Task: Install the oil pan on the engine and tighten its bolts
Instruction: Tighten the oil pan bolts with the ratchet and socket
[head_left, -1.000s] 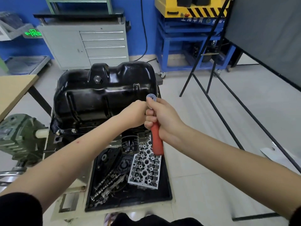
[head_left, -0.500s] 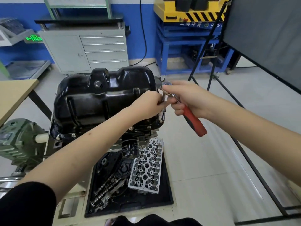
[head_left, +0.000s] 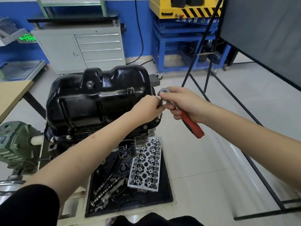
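a cylinder head (head_left: 145,163) is seen nearest, in a black tray (head_left: 166,193). beyond it, a red-handled ratchet (head_left: 189,120) is gripped by the right hand (head_left: 182,104); its extension is pinched by the left hand (head_left: 146,108) at the right flange of the black oil pan (head_left: 97,98), seated on the engine.

Both arms stretched forward – left hand (head_left: 147,108) fingers pinched together, right hand (head_left: 182,103) curled in a grip, knuckles nearly touching.
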`<state>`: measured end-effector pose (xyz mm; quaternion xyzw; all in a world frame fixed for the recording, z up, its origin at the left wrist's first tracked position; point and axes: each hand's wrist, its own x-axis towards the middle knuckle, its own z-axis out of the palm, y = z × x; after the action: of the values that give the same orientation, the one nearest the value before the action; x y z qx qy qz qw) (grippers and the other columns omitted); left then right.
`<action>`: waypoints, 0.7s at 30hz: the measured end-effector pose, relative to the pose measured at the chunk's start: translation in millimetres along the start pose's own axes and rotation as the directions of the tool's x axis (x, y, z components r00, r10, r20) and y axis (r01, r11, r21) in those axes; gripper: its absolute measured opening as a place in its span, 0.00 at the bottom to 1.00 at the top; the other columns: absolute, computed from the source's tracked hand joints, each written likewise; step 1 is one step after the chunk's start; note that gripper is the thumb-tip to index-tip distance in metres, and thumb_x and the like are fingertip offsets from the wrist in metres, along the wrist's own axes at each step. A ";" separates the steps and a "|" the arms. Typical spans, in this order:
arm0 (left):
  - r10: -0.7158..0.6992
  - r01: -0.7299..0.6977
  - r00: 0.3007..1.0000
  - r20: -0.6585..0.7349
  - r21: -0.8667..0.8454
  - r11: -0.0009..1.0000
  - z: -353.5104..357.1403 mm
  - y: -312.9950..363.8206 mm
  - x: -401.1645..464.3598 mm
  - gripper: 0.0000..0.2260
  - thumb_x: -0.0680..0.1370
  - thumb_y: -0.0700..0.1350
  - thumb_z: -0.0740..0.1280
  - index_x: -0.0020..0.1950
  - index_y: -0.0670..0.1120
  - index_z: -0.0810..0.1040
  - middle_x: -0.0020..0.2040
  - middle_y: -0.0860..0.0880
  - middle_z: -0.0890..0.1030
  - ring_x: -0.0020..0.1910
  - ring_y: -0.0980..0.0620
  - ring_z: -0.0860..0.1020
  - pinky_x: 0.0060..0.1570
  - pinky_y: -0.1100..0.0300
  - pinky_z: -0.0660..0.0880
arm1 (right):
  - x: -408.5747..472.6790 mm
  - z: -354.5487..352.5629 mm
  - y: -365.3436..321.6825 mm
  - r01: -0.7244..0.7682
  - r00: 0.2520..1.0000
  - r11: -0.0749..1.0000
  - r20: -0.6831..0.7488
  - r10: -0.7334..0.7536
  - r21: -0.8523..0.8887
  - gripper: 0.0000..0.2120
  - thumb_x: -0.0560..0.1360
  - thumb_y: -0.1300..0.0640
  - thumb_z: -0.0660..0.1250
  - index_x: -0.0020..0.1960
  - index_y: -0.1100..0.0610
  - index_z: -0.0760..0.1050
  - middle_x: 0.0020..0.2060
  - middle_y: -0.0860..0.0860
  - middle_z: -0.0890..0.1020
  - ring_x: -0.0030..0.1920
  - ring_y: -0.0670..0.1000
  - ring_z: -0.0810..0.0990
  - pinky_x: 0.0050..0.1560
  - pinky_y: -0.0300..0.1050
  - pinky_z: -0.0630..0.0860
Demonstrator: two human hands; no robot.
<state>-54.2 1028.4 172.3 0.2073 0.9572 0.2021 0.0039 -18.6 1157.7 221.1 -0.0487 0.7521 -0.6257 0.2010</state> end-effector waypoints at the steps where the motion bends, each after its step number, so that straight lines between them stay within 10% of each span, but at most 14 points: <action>1: 0.002 -0.002 1.000 -0.003 0.006 1.000 0.0 -0.2 -0.3 0.18 0.79 0.51 0.58 0.38 0.38 0.74 0.32 0.44 0.76 0.38 0.43 0.78 0.44 0.51 0.75 | 0.8 -0.5 0.0 -0.002 1.000 1.000 0.004 0.002 -0.007 0.10 0.79 0.57 0.58 0.39 0.54 0.67 0.25 0.49 0.64 0.18 0.44 0.59 0.20 0.31 0.58; 15: 0.014 -0.015 1.000 0.015 0.058 0.998 2.2 -0.7 1.0 0.19 0.80 0.50 0.57 0.32 0.42 0.69 0.28 0.47 0.72 0.36 0.44 0.78 0.43 0.51 0.75 | 8.5 -5.8 -1.5 0.014 1.000 0.981 0.020 -0.010 -0.191 0.09 0.77 0.54 0.61 0.39 0.52 0.72 0.22 0.47 0.66 0.19 0.45 0.60 0.19 0.34 0.59; 18: 0.019 -0.019 1.000 -0.009 0.007 1.000 5.7 -2.6 0.0 0.16 0.80 0.47 0.57 0.44 0.36 0.76 0.37 0.39 0.79 0.40 0.40 0.79 0.42 0.51 0.75 | 10.8 -16.0 -0.7 0.273 0.951 0.611 0.112 -0.288 -0.743 0.09 0.76 0.50 0.62 0.50 0.56 0.74 0.31 0.46 0.76 0.31 0.49 0.71 0.30 0.41 0.67; 21: 0.056 -0.055 0.998 -0.020 0.041 0.998 10.2 -2.6 -0.7 0.14 0.80 0.46 0.54 0.48 0.37 0.75 0.42 0.37 0.80 0.43 0.38 0.77 0.39 0.54 0.70 | 15.7 -30.4 -10.7 0.384 0.907 0.143 0.343 -0.245 -0.912 0.16 0.77 0.48 0.61 0.63 0.50 0.69 0.42 0.48 0.77 0.41 0.48 0.71 0.38 0.44 0.65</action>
<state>-53.8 1029.9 161.9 0.2317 0.9549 0.1849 -0.0160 -45.9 1178.3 231.8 -0.3534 0.9339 -0.0443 0.0329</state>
